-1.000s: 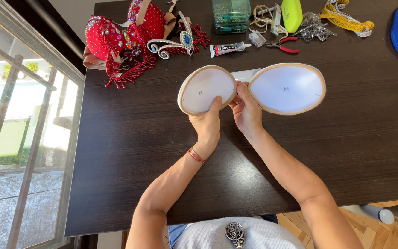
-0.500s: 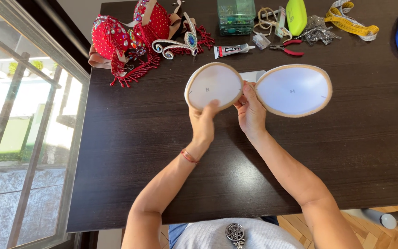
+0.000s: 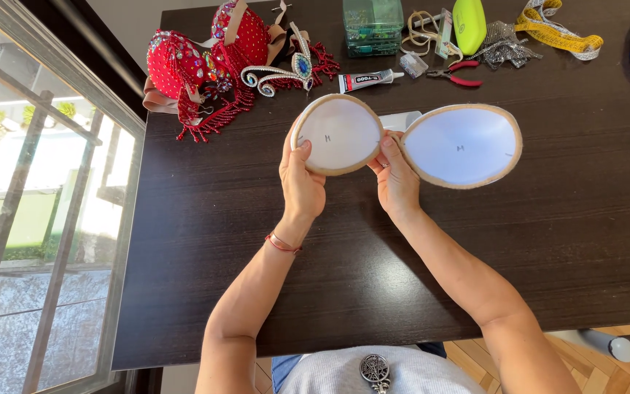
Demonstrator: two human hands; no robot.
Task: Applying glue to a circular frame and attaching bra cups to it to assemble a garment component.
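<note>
By the window side of the dark worktop (image 3: pixel 184 277), up at about eleven o'clock, a red beaded bra (image 3: pixel 198 66) lies in a heap, its fringe spilling toward the middle; a silver ornament with a blue stone (image 3: pixel 286 71) rests against it. It looks set aside there, out of the way yet within reach.

In the centre, the left hand (image 3: pixel 302 182) is closed on the lower rim of the left padded cup (image 3: pixel 338 133), thumb on the white inside, tipping it up so the lining faces the person. The right hand (image 3: pixel 397 179) pinches the narrow join and the near edge of the right padded cup (image 3: pixel 462 144), which lies flatter over the wood. Both cups are white inside with a tan edge, each with a small mark.

Along twelve to two o'clock sit a glue tube (image 3: pixel 367 79), a green-tinted bead box (image 3: pixel 373 25), red-handled pliers (image 3: pixel 455 74), a lime case (image 3: pixel 469 23) and a yellow tape measure (image 3: pixel 559 33), lined up at the far edge, seemingly to keep the working space free.
</note>
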